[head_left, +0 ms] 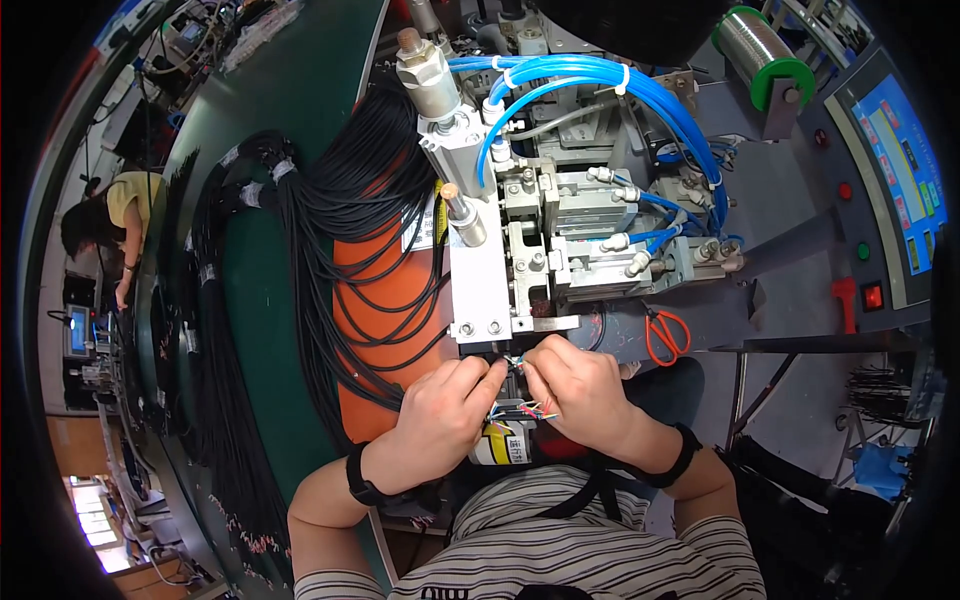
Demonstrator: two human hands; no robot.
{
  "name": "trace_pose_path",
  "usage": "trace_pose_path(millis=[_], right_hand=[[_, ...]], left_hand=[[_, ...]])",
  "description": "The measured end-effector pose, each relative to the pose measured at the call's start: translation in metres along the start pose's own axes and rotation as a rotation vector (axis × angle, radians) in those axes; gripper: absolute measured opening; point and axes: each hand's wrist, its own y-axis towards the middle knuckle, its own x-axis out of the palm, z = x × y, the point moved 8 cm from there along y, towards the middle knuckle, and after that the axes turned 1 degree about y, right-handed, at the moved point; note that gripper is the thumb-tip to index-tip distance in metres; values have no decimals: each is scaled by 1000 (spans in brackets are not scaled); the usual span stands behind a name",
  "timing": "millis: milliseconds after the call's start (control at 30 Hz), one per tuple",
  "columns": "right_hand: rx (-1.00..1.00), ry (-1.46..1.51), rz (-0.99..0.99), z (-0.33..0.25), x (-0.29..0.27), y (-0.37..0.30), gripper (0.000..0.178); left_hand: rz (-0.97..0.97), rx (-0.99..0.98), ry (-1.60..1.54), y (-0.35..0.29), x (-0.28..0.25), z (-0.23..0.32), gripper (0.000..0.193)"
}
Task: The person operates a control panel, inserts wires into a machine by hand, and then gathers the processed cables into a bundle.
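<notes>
My left hand (pixel 440 408) and my right hand (pixel 578 385) meet at the front of a metal pneumatic machine (pixel 480 275). Both are closed, thumbs and forefingers pinching the thin coloured wires (pixel 514 362) at the end of a black cable. The fingers hide most of that cable end. Just below, between my wrists, more stripped cable ends with coloured wires (pixel 522 412) lie over a cylinder with a yellow and white label (pixel 502 445).
Bundled black cables (pixel 320 230) spread over an orange surface (pixel 385 330) and a green table (pixel 250 330) at left. Red-handled scissors (pixel 665 337) lie right of the machine. Further right are a solder spool (pixel 765 62) and a touchscreen panel (pixel 895 170). Another person (pixel 115 225) works far left.
</notes>
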Motion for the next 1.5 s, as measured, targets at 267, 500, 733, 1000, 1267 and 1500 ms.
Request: trace_pose_path(millis=[267,500,733,1000,1267,1500], right_hand=[[-7,-82,-5,-5,1,-1,11],[4,-135,-74,-5,2,1,12],[-38,-23,62,0,-4,3,11],[293,351,-122,41,12,-6,13],[67,540,-60,-10,-4,4,22],[357,983,-153,11,20,-6,26]], left_hand=[[-76,176,119,6,-3,14,43],[-125,165,154,11,2,11,47],[-96,142,130,10,-2,7,43],[66,35,32,-14,-18,-18,45],[94,-158,-82,-26,-6,-31,25],[213,-60,-425,-14,-24,-21,18]])
